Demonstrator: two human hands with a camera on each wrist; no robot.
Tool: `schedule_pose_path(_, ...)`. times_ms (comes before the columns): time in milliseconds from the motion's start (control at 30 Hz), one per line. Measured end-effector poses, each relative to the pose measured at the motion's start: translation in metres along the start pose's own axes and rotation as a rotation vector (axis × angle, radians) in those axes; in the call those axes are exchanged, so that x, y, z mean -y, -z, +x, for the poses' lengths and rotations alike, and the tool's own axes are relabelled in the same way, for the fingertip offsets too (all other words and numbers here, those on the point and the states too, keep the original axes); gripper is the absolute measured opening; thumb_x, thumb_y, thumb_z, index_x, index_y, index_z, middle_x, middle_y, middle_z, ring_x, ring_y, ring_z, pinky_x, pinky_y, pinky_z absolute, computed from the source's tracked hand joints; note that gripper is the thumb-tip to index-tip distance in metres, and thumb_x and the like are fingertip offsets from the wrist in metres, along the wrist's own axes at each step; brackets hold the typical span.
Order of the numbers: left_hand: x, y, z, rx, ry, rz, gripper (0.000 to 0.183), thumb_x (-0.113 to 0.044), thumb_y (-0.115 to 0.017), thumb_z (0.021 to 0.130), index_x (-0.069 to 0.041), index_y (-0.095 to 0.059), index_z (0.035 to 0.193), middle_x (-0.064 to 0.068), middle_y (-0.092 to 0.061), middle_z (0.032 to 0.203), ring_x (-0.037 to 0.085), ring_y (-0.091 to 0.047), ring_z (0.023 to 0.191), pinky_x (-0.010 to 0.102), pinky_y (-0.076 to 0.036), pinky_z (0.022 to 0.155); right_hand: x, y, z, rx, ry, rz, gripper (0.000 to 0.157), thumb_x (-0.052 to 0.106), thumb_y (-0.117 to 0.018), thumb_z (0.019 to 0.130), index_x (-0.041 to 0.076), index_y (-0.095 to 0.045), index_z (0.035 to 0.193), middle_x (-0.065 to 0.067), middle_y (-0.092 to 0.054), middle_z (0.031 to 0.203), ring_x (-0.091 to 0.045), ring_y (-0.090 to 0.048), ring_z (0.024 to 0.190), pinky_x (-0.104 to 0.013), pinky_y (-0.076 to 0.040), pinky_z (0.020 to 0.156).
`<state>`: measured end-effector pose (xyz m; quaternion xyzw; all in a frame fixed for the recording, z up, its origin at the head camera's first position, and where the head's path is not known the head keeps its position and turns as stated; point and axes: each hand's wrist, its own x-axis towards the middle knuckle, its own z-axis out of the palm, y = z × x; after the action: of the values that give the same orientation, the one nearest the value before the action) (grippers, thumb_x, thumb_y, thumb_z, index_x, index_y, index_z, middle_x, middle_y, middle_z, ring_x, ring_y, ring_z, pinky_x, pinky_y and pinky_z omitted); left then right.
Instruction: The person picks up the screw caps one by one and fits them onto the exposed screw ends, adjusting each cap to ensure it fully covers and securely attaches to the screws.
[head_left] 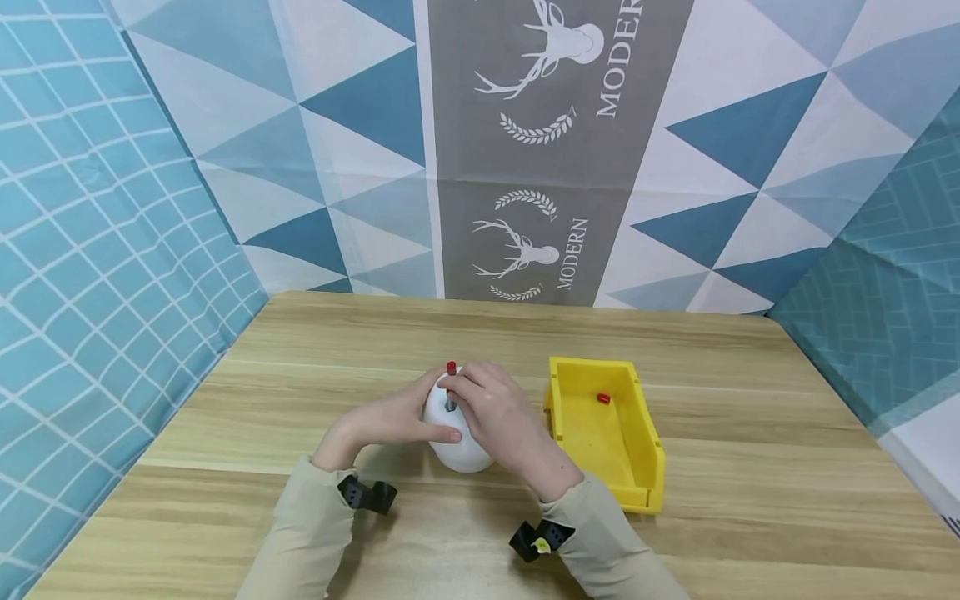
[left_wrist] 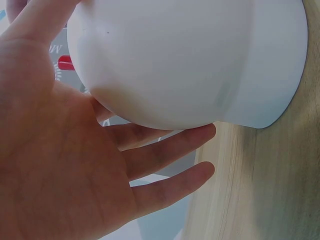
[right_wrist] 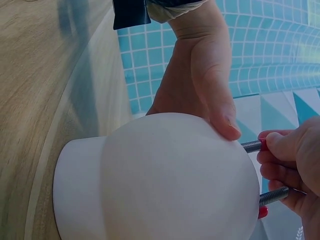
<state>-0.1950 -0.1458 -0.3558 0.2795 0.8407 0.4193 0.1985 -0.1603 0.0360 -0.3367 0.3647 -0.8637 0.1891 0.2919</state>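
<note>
A white rounded body (head_left: pixel 459 450) with a flat-ended base stands upright on the wooden table. Metal threaded rods stick out of its top. My left hand (head_left: pixel 390 421) holds it from the left side, thumb near the top and fingers spread along its far side. With thumb and fingertips, my right hand (head_left: pixel 491 412) pinches a small red cap (right_wrist: pixel 264 144) at the end of one threaded rod (right_wrist: pixel 251 146). Another threaded rod (right_wrist: pixel 274 196) beside it shows a bare tip. Behind that rod, a second red piece (right_wrist: pixel 263 212) peeks out from the top.
A yellow open bin (head_left: pixel 651 454) stands on the table (head_left: pixel 750 467) to the right of my right hand. One small red cap (head_left: pixel 603 398) lies inside it, toward the back. Patterned cloth walls (head_left: pixel 360 167) border the table at the back and sides.
</note>
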Motion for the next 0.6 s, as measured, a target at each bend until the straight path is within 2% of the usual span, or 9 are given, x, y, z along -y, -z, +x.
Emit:
schedule_pose_path(300,-0.0006,0.0005,-0.0007,-0.005,0.009,0.008,0.088,-0.035,-0.07,0.078,-0.01,-0.015,0.142,0.006,-0.039,0.132,0.018,-0.048,0.11,0.034,-0.041,0.089,0.0,-0.0004,-0.0003,-0.021,0.059,-0.049,0.018,0.007,-0.067,0.081,0.009,-0.067,0.1,0.001,-0.059,0.088,-0.013,-0.054,0.087,-0.024,-0.045,0.086)
schedule_pose_path(600,-0.0003,0.0,-0.0001,0.0,0.0,0.002,0.086,-0.034,-0.07,0.078,-0.013,-0.016,0.142,0.007,-0.042,0.129,0.018,-0.049,0.107,0.034,-0.043,0.086,0.0009,-0.0011,-0.0011,-0.025,0.082,-0.097,0.019,0.006,-0.066,0.081,0.009,-0.067,0.1,0.0,-0.057,0.088,-0.013,-0.052,0.085,-0.023,-0.044,0.084)
